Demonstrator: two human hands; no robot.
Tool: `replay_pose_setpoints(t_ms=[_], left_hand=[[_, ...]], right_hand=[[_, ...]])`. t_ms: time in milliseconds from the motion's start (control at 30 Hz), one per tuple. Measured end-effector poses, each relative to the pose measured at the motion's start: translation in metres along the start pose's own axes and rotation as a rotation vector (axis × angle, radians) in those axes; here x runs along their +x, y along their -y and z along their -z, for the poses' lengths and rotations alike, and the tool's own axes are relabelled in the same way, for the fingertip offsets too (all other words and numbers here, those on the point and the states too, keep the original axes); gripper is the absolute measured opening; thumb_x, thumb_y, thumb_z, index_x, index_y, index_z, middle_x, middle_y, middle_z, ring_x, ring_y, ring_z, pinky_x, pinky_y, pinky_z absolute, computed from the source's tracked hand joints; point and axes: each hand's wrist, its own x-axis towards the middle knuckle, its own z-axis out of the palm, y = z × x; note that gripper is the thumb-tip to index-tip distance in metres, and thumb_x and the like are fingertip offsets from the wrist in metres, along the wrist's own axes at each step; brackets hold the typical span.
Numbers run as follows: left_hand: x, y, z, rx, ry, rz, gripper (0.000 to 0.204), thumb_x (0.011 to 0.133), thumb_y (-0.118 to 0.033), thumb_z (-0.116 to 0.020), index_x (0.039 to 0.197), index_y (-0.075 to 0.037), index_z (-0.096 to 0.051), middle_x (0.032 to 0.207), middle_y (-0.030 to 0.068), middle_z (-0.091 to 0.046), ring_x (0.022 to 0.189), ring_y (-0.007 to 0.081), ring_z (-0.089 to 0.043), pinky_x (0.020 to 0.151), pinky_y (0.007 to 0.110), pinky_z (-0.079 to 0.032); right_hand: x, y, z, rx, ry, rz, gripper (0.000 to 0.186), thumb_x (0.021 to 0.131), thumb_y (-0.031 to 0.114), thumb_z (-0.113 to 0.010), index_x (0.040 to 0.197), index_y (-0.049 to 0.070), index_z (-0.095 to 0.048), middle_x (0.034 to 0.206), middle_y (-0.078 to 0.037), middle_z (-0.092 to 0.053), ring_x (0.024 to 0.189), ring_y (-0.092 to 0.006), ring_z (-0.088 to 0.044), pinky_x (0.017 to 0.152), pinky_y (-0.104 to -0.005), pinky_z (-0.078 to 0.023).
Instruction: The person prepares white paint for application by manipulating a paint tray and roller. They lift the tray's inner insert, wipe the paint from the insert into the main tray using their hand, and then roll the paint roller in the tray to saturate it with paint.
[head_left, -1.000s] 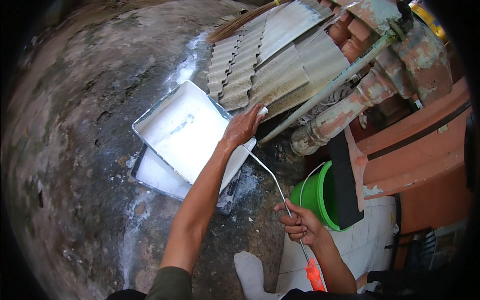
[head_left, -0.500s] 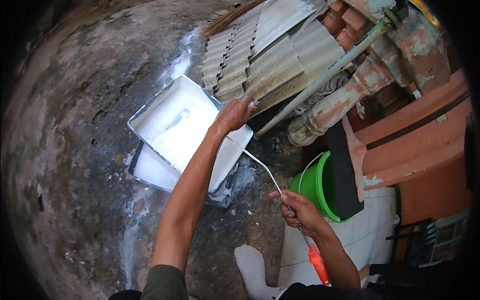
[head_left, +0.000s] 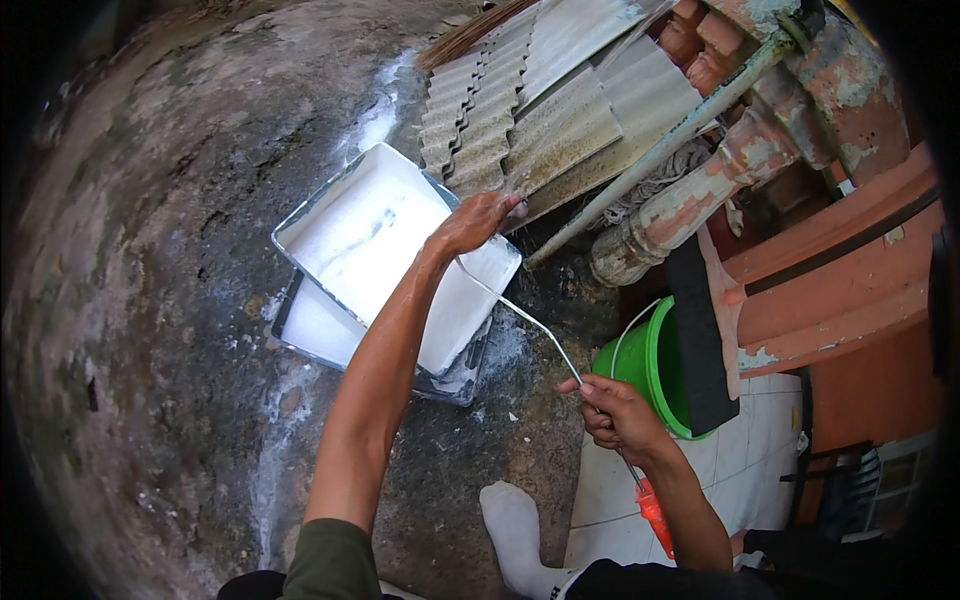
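My right hand [head_left: 622,412] is closed round the bent metal rod of a paint roller [head_left: 532,322], whose orange handle [head_left: 654,520] hangs below my fist. The rod's far end goes behind my left wrist, and I cannot see the roller head. My left hand [head_left: 478,224] is over the right edge of a rectangular tray [head_left: 330,195], fingers curled. Something pale shows at its fingertips, too hidden to name. White liquid or foam [head_left: 375,245] covers the tray's bottom. That tray lies askew on a second tray [head_left: 310,328], which also has white stuff in it.
A green bucket [head_left: 630,360] stands right of the trays on white tiles [head_left: 730,440]. Beyond them lean corrugated sheets [head_left: 470,120], a pole [head_left: 660,150] and a peeling baluster [head_left: 690,195]. White spills mark the rough ground [head_left: 170,300]. A socked foot [head_left: 512,525] is near the bottom.
The whole scene has shifted slightly right in view. Both hands keep nearly the same places relative to the trays and the roller rod.
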Motion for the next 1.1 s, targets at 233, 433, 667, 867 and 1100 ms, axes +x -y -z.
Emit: replay_pose_setpoints(t_ms=[233, 433, 667, 867, 1100], left_hand=[[0.004, 0.013, 0.000, 0.095, 0.065, 0.038, 0.059, 0.099, -0.058, -0.050, 0.093, -0.001, -0.065, 0.084, 0.0199, -0.065, 0.080, 0.0314, -0.063, 0.072, 0.046, -0.049], [-0.004, 0.010, -0.001, 0.127, -0.014, 0.123, 0.055, 0.100, -0.054, -0.052, 0.106, -0.001, -0.067, 0.091, 0.0194, -0.068, 0.086, 0.0299, -0.064, 0.081, 0.046, -0.047], [-0.005, 0.019, 0.011, -0.180, 0.186, 0.204, 0.044, 0.098, -0.050, -0.059, 0.096, -0.007, -0.070, 0.078, 0.0029, -0.065, 0.072, 0.0117, -0.058, 0.059, 0.031, -0.042], [0.001, 0.012, 0.003, 0.102, 0.017, 0.333, 0.073, 0.094, -0.072, -0.045, 0.079, -0.004, -0.067, 0.071, 0.0138, -0.061, 0.070, 0.0231, -0.058, 0.069, 0.043, -0.046], [-0.003, 0.019, -0.001, 0.005, 0.077, 0.029, 0.062, 0.101, -0.061, -0.040, 0.099, -0.005, -0.067, 0.070, 0.0085, -0.056, 0.068, 0.0195, -0.054, 0.066, 0.039, -0.044]], right_hand=[[-0.006, 0.009, 0.012, 0.034, 0.010, -0.016, 0.029, 0.107, 0.024, -0.044, 0.122, 0.004, -0.058, 0.061, 0.008, -0.031, 0.045, -0.0015, -0.025, 0.039, -0.0191, -0.020], [0.002, 0.004, 0.011, -0.019, 0.028, -0.004, 0.030, 0.107, 0.026, -0.045, 0.124, 0.005, -0.058, 0.061, 0.008, -0.032, 0.047, -0.0018, -0.025, 0.040, -0.0197, -0.020], [0.005, 0.004, 0.007, -0.163, 0.006, -0.009, 0.032, 0.107, 0.028, -0.045, 0.125, 0.004, -0.058, 0.063, 0.008, -0.033, 0.048, -0.0024, -0.026, 0.042, -0.0210, -0.021], [0.006, 0.006, 0.001, -0.163, 0.015, 0.026, 0.032, 0.107, 0.027, -0.046, 0.126, 0.005, -0.058, 0.064, 0.007, -0.033, 0.049, -0.0026, -0.026, 0.042, -0.0209, -0.021], [0.003, 0.002, 0.012, -0.038, 0.048, -0.022, 0.031, 0.107, 0.026, -0.044, 0.125, 0.004, -0.057, 0.062, 0.007, -0.031, 0.046, -0.0029, -0.023, 0.041, -0.0210, -0.018]])
